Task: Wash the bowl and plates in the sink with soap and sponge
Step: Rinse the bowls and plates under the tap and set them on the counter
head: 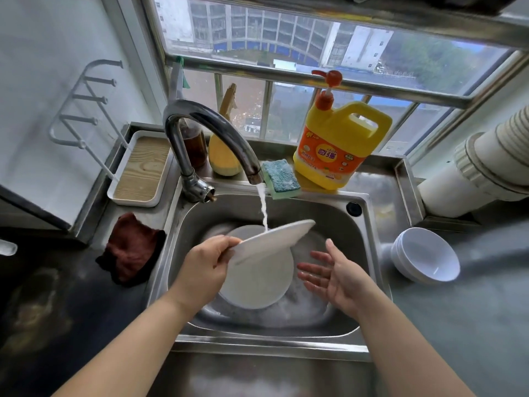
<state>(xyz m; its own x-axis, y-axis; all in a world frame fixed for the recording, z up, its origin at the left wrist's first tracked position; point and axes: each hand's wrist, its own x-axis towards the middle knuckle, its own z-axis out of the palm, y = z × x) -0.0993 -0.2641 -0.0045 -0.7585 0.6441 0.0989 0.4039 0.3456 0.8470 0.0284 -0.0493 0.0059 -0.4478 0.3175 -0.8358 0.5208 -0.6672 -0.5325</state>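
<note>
While your left hand [207, 263] pinches the tilted round white plate [274, 239] under the tap stream, your right hand [333, 272], at 3 o'clock, spreads its fingers.

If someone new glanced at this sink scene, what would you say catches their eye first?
Most likely the white plate, tilted under the running tap over the sink, gripped at its edge by the left hand while the right hand hovers open beside it. Next, the bright yellow soap jug with its red pump on the ledge behind the sink, with the blue-green sponge beside it.
</note>
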